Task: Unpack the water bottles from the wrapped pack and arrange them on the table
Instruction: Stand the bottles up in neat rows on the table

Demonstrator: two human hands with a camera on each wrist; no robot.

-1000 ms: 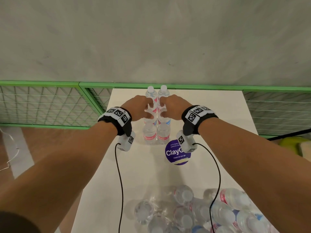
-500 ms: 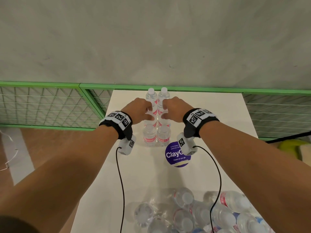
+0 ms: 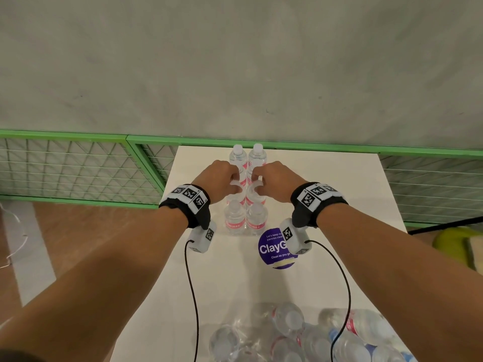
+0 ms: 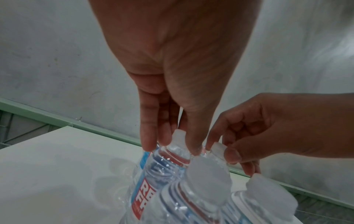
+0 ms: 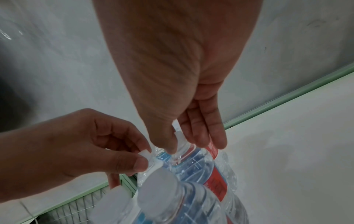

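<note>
Clear water bottles with white caps and red-and-blue labels stand in two close columns [image 3: 247, 220] along the middle of the white table [image 3: 326, 194]. My left hand [image 3: 235, 182] pinches the neck of a bottle [image 4: 166, 163] in the left column, just under its cap [image 4: 179, 135]. My right hand [image 3: 254, 182] pinches the neck of the neighbouring bottle [image 5: 197, 165] in the right column. Both held bottles are upright, one row behind the nearest pair; their bases are hidden. The wrapped pack [image 3: 287, 335], with several bottles lying in clear film, sits at the table's near edge.
A round purple sticker [image 3: 271, 250] lies on the table right of the nearest bottles. A green-framed wire fence [image 3: 78, 168] runs behind and left of the table, under a grey wall. Wooden floor shows at left. Wrist-camera cables [image 3: 192, 296] hang over the table.
Both hands keep the same hold on the two bottle necks. They have drawn slightly toward me, and the view has tipped a little.
</note>
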